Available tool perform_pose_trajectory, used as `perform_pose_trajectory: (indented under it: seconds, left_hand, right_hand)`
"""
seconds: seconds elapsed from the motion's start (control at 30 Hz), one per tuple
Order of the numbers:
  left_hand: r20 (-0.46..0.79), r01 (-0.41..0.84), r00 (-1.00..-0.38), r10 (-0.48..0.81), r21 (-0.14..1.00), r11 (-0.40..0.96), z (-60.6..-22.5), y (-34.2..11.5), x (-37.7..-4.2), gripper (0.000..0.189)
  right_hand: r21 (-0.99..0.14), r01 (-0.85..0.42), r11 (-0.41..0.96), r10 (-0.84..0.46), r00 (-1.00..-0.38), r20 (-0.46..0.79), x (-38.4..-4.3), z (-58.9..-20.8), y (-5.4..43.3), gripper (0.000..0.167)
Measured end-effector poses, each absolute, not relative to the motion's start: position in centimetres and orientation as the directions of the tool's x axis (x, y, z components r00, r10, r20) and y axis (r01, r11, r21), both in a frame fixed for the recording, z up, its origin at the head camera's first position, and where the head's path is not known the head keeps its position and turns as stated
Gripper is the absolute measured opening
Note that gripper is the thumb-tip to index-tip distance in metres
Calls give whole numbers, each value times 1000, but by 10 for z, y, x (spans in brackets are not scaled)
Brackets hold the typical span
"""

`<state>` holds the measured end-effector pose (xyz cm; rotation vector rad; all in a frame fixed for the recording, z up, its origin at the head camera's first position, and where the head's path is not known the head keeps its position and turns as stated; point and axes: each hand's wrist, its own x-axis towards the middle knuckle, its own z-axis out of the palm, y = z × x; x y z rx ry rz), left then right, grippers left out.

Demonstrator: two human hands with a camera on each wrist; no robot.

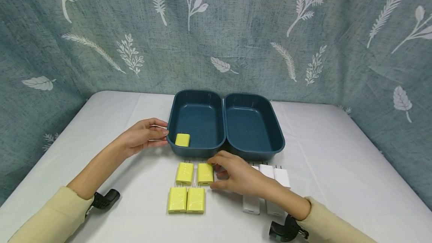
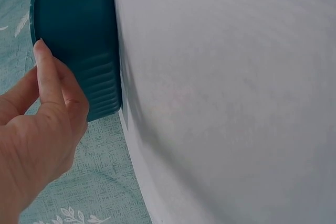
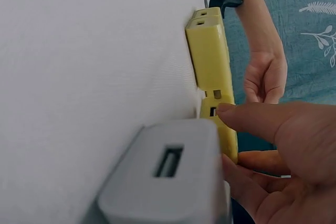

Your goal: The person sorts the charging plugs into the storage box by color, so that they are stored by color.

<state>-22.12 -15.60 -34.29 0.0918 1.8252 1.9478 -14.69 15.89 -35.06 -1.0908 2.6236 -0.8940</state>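
Observation:
My left hand (image 1: 145,136) rests its fingertips against the outer left side of the left dark blue tray (image 1: 219,123); in the left wrist view the fingers (image 2: 48,80) touch the wall close to the rim. At the front of that tray lies a yellow charger plug (image 1: 182,140), prongs toward the back. With thumb and fingers, my right hand (image 1: 236,173) pinches another yellow charger plug (image 1: 205,174) on the table. In the right wrist view the thumb lies by its port end. Beside it lie further yellow plugs (image 1: 184,173), laid in two rows.
A second dark blue tray (image 1: 278,143) stands against the first on its right. Several white charger plugs (image 1: 281,176) lie under and beside my right forearm, partly hidden by it. A white cloth covers the table (image 1: 324,153); a patterned curtain (image 1: 249,55) hangs behind.

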Motion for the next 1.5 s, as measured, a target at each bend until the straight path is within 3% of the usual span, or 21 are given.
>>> perform_pose_trajectory:
  seconds: [0.27, 0.8, 1.5]
  left_hand:
    - [-267, -289, -888, 375, 957, -1, -342, -155, -220, 40]
    - [-269, -289, -888, 372, 957, 2, -341, -155, -221, 39]
    - [-275, -292, -887, 372, 956, 10, -341, -156, -220, 40]
  right_hand:
    - [-562, -613, 556, -688, -718, 103, -147, -358, 156, 47]
    - [-652, -554, 518, -658, -745, 110, -146, -357, 157, 45]
    - [-705, -569, 423, -670, -721, 180, -139, -344, 168, 47]
